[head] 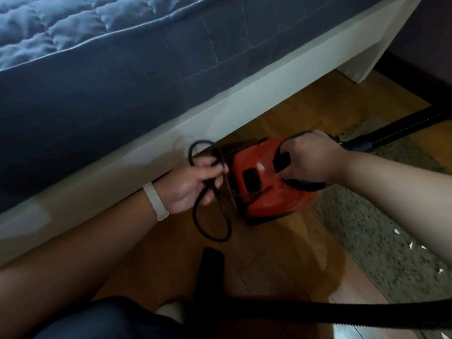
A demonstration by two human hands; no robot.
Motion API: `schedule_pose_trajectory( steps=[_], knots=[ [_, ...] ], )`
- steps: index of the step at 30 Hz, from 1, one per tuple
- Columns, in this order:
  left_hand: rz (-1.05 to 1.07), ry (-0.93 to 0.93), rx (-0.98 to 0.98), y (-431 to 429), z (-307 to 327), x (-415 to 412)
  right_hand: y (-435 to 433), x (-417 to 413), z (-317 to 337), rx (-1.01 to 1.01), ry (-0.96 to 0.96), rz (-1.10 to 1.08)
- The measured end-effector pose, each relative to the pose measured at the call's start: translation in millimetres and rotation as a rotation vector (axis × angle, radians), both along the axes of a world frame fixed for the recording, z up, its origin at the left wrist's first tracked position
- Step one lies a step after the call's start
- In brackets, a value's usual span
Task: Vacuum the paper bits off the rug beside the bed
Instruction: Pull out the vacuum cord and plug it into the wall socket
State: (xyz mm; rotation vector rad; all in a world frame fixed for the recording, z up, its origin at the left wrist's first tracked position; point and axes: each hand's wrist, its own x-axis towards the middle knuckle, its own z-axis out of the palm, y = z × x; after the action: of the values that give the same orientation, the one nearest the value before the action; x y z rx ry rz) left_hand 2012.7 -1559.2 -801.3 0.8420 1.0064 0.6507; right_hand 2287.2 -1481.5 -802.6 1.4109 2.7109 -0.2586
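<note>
Paper bits (pixel 415 246) still on rug (pixel 367 228); setup step: right hand (pixel 308 157) grip closed on vacuum (pixel 264 189) handle, left hand (pixel 193 184) grip pinching cord (pixel 208 216). Next: plug in.

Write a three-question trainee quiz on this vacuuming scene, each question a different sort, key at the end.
1. True or false: the right hand grips the handle of the small red canister vacuum.
2. The left hand holds: A) black looped power cord B) ribbed black hose C) nothing.
3. Fill in: white paper bits lie on the speckled grey ____.

Key: 1 true; 2 A; 3 rug.
</note>
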Motion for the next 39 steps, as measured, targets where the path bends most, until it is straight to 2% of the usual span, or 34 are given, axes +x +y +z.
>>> schedule_pose_trajectory(
  steps=[4,7,11,13,19,22,24,29,34,39],
  knots=[
    [-0.379,0.355,-0.157,-21,-40,-20,5,-6,-4,0.003,-0.008,-0.036],
    [-0.582,0.658,-0.115,-27,-61,-32,4,-10,-5,0.007,-0.023,-0.02],
    [-0.533,0.907,0.023,-22,-82,-55,5,-18,-5,-0.011,-0.061,0.002],
    [-0.465,0.855,0.053,-19,-87,-64,7,-20,-5,-0.03,-0.073,0.004],
    [-0.215,0.454,-0.01,-15,-80,-45,11,-25,-8,-0.003,-0.063,0.039],
    [-0.052,0.128,-0.183,-6,-73,-25,11,-25,-11,0.026,-0.047,0.052],
    [-0.1,0.114,-0.254,3,-64,-14,11,-24,-12,0.038,-0.028,0.058],
    [-0.208,0.544,-0.21,23,-74,14,8,-24,-10,0.042,-0.009,0.091],
    [-0.162,0.934,0.198,46,-76,35,5,-20,-10,0.024,0.086,0.099],
    [-0.21,1.15,0.463,78,-71,50,2,-16,-5,-0.004,0.174,0.109]
  ],
)
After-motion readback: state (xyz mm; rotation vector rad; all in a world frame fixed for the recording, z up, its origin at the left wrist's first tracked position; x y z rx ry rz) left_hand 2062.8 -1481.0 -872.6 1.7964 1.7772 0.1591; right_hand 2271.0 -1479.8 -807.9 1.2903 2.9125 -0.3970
